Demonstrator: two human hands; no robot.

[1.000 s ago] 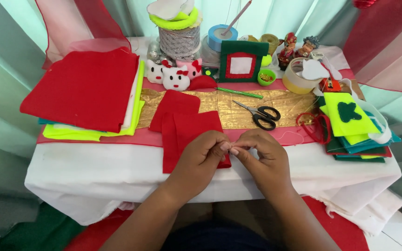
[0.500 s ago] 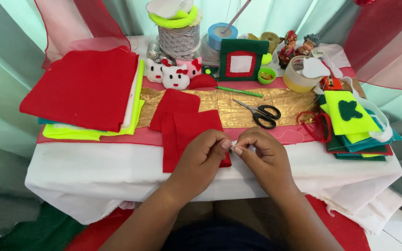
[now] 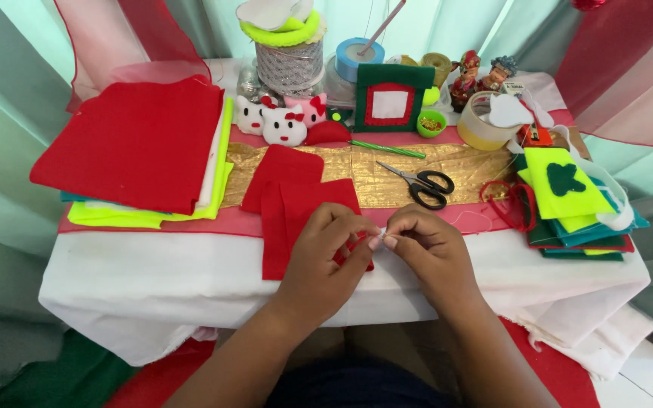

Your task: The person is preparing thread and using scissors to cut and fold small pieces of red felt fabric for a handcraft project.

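My left hand and my right hand meet fingertip to fingertip at the table's front edge. Together they pinch a small white thing, perhaps a thread end; it is too small to tell. Directly under my left fingers lie red felt pieces, cut in overlapping shapes, resting on a gold cloth strip. Black-handled scissors lie shut on the gold strip, just beyond my right hand.
A stack of red, white and yellow-green felt sheets sits at the left. Another felt stack with a green cut-out sits at the right. White cat figures, a green-and-red felt frame, tape rolls and spools crowd the back. The table has a white cloth.
Both hands stay at the same spot, fingertips still pinched together with only slight finger motion. Nothing on the table has moved.
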